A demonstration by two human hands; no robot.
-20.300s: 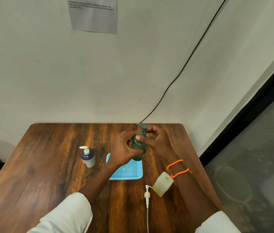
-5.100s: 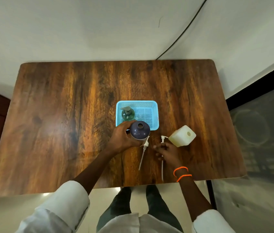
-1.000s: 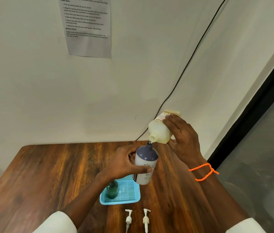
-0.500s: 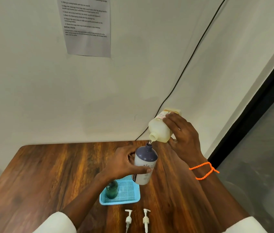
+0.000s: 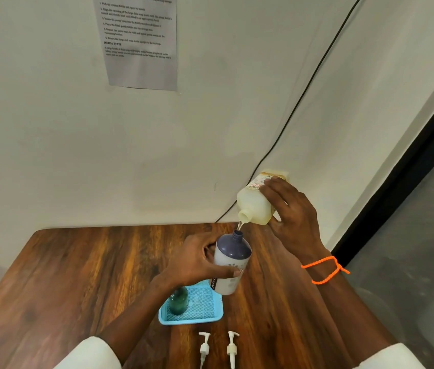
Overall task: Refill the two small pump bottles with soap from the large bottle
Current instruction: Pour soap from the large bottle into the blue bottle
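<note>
We find the right hand with its grip wrapped round the large pale-yellow plastic soap bottle, tipped steeply, neck down. The left hand has its grip closed round the small white pump bottle with the dark purple shoulder, held just below and slightly left of the right grip, clear of the wooden tabletop.

Compared with half a second ago, both bottles hold almost the same pose; a thin stream of soap now shows between the two necks. We judge pouring into this bottle is under way; the fill level is not visible through the opaque wall.

Below the left grip, the small green bottle stands in the blue mesh plastic tray, without its pump. Two white pump heads lie nearer the person, so refitting remains outstanding.
</note>
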